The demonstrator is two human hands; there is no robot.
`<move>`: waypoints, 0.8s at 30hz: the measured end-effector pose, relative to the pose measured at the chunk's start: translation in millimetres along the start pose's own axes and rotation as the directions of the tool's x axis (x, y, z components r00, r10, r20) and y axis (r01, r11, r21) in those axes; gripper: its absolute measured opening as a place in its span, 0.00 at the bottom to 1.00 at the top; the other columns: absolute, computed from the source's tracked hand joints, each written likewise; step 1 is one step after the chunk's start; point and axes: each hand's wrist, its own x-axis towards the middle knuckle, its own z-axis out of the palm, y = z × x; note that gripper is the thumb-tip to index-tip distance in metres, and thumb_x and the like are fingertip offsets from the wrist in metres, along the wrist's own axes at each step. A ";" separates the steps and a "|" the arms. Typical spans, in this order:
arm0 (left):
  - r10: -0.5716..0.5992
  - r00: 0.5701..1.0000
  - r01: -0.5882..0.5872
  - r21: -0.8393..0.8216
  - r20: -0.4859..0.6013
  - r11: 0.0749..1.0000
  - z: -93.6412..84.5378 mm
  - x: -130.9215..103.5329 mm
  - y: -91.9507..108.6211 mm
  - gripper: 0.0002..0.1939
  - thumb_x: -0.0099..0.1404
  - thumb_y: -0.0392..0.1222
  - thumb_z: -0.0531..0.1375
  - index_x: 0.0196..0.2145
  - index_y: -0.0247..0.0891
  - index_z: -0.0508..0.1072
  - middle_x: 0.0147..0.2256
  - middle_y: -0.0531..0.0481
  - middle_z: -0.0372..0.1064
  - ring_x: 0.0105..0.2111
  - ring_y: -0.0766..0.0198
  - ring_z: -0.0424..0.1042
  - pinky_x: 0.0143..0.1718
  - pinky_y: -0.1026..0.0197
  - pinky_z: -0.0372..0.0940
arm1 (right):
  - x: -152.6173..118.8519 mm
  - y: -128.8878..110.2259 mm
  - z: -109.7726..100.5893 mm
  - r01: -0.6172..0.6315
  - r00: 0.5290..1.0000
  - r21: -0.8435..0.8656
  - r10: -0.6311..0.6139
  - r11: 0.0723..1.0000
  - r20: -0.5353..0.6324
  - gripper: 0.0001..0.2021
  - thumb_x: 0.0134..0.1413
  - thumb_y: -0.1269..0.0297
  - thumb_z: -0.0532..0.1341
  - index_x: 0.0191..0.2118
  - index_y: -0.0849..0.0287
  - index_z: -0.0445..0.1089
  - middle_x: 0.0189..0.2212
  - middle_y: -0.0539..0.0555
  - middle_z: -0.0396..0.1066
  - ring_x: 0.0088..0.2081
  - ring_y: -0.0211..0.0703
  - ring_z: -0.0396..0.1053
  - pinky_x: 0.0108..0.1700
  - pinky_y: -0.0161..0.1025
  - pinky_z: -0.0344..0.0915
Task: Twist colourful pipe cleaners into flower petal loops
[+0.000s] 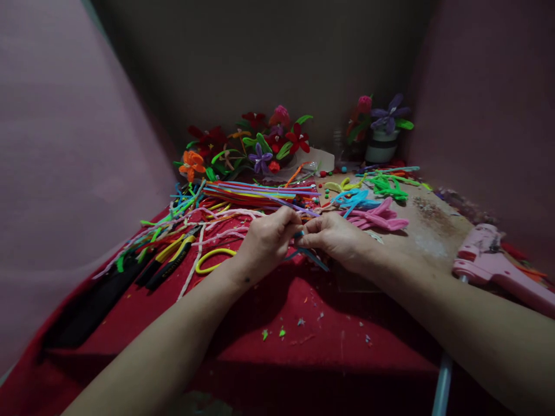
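Observation:
My left hand (269,236) and my right hand (337,238) meet over the middle of the table, fingertips nearly touching. Both are closed in a pinch on a blue pipe cleaner (314,258), whose end trails below the fingers. A brighter blue bit shows between the fingertips; how it is bent there is hidden. Just behind the hands lies a bundle of straight pipe cleaners (260,192) in several colours. Folded pink pipe cleaners (378,216) and blue loops (356,200) rest to the right of my right hand.
Pliers (173,254) with yellow and black handles and a yellow scissor handle (208,260) lie left. At right sits a pink glue gun (485,254) with a glue stick pointing down. Pipe-cleaner flowers (260,144) and a potted purple flower (390,115) line the back. Scraps dot the red cloth (312,346).

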 end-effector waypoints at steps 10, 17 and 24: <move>-0.380 0.881 0.473 -0.504 0.282 0.723 -7.3 7.7 5.7 0.10 0.55 0.44 0.58 0.25 0.34 0.65 0.15 0.59 0.55 0.13 0.77 0.50 0.14 0.72 0.45 | 4.9 5.8 -5.9 0.095 0.996 0.073 -0.095 0.993 -0.003 0.09 0.39 0.62 0.63 0.19 0.62 0.65 0.14 0.47 0.61 0.15 0.30 0.54 0.20 0.32 0.50; -0.325 0.840 0.515 -0.445 0.435 0.733 -7.7 8.3 -1.4 0.11 0.54 0.46 0.59 0.30 0.34 0.67 0.18 0.59 0.54 0.15 0.75 0.49 0.16 0.70 0.46 | 8.1 4.9 -7.6 0.091 0.994 0.332 -0.067 0.939 -0.081 0.09 0.36 0.63 0.64 0.22 0.63 0.66 0.15 0.48 0.62 0.17 0.31 0.56 0.20 0.32 0.53; 0.018 1.000 -0.020 0.139 0.014 0.990 2.7 -0.1 -6.2 0.09 0.60 0.39 0.52 0.28 0.38 0.71 0.28 0.50 0.65 0.29 0.67 0.62 0.31 0.66 0.55 | 7.7 7.1 -3.6 0.170 0.974 0.197 -0.134 0.966 -0.182 0.09 0.38 0.62 0.62 0.21 0.63 0.64 0.15 0.45 0.58 0.17 0.30 0.51 0.20 0.32 0.47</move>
